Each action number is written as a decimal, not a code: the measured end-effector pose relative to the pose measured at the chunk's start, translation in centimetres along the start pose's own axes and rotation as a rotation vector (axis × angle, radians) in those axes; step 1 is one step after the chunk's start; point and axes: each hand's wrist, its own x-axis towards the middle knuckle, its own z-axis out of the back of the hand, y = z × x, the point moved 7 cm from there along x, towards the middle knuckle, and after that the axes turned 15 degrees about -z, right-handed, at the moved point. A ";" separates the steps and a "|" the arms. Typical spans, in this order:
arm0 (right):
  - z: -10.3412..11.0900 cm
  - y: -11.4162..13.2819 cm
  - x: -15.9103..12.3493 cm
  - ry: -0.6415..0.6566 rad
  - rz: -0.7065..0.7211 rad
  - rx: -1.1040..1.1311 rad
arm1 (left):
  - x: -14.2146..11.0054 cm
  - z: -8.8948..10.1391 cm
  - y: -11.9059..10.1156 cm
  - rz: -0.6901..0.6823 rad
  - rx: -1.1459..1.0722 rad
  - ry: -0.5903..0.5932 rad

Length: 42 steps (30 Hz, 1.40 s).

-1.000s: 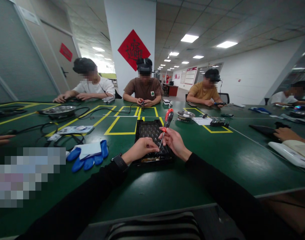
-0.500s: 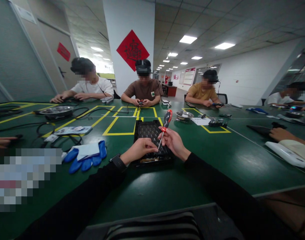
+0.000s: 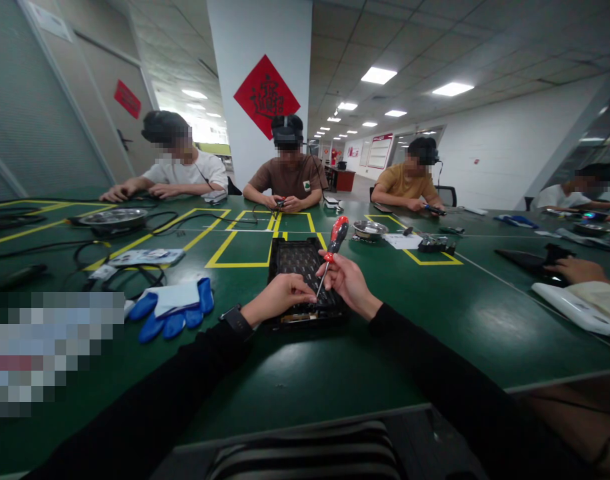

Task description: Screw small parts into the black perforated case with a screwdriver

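A black rectangular casing [image 3: 299, 260] with a patterned inner surface lies on the green table in front of me. My right hand [image 3: 349, 280] grips a red and black screwdriver [image 3: 337, 237], its handle leaning up and to the right. The thin metal shaft slants down to a tip close to my left fingertips. My left hand [image 3: 286, 293] reaches over the casing from the left, thumb and fingers pinched together near the tip. Whatever is between those fingers is too small to make out.
Blue and white gloves [image 3: 177, 307] lie to my left, by cables and a flat packet [image 3: 147, 258]. Beyond the casing stand a metal bowl [image 3: 369, 230] and black parts [image 3: 435, 245]. A white device [image 3: 575, 310] lies at right near another person's hand [image 3: 577, 270]. Several people sit around the table.
Both my hands and the screwdriver keep nearly the same pose over the casing. At the far left, another person's hand has left the view, and a dark object shows there.
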 end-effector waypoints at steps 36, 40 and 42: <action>0.3 0.0 0.0 -0.032 -0.003 0.023 | 0.1 -0.1 -0.1 -0.027 -0.010 0.012; 0.4 0.0 0.1 -0.052 0.031 -0.008 | 0.1 -0.1 -0.1 -0.033 -0.002 0.016; 0.4 0.0 0.0 -0.051 0.039 -0.018 | 0.1 -0.1 -0.1 -0.041 0.000 0.020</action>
